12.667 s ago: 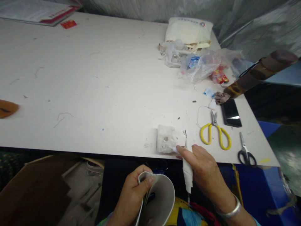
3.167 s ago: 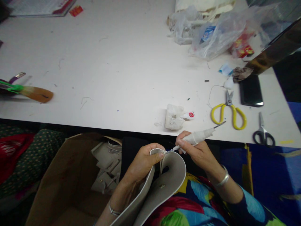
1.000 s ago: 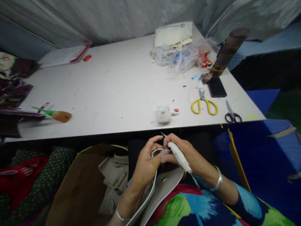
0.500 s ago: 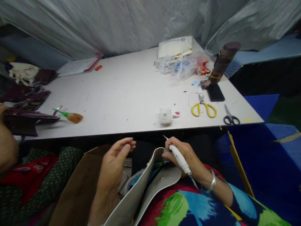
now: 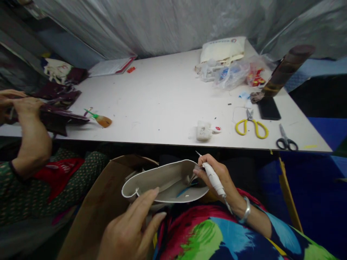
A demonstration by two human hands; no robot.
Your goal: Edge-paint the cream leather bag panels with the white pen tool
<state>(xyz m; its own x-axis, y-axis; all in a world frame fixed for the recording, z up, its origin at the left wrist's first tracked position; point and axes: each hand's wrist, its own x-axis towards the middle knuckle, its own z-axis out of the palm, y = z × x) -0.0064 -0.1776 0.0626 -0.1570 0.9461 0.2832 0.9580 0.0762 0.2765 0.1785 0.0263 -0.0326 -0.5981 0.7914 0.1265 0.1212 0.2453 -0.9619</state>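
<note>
A curved beige leather piece (image 5: pixel 162 178) lies across my lap below the table edge. My right hand (image 5: pixel 217 173) pinches its right end and also grips a white-wrapped pointed tool (image 5: pixel 213 177), tip up. My left hand (image 5: pixel 130 231) hovers low in front with fingers stretched out, fingertips near the piece's lower rim, holding nothing. A brown cardboard box (image 5: pixel 100 202) with more beige pieces sits under my left hand.
The white table (image 5: pixel 162 97) bears a small white block (image 5: pixel 204 130), yellow scissors (image 5: pixel 252 124), black scissors (image 5: pixel 286 139), a phone (image 5: pixel 268 108), plastic bags (image 5: pixel 230 72), a brown bottle (image 5: pixel 287 68) and a brush (image 5: pixel 99 118). A co-worker's hands (image 5: pixel 18 104) hold dark material at left.
My left hand dropped lower and nearer the camera, still open. The beige piece swung from upright to lying sideways. The view turned left, showing the co-worker's arm.
</note>
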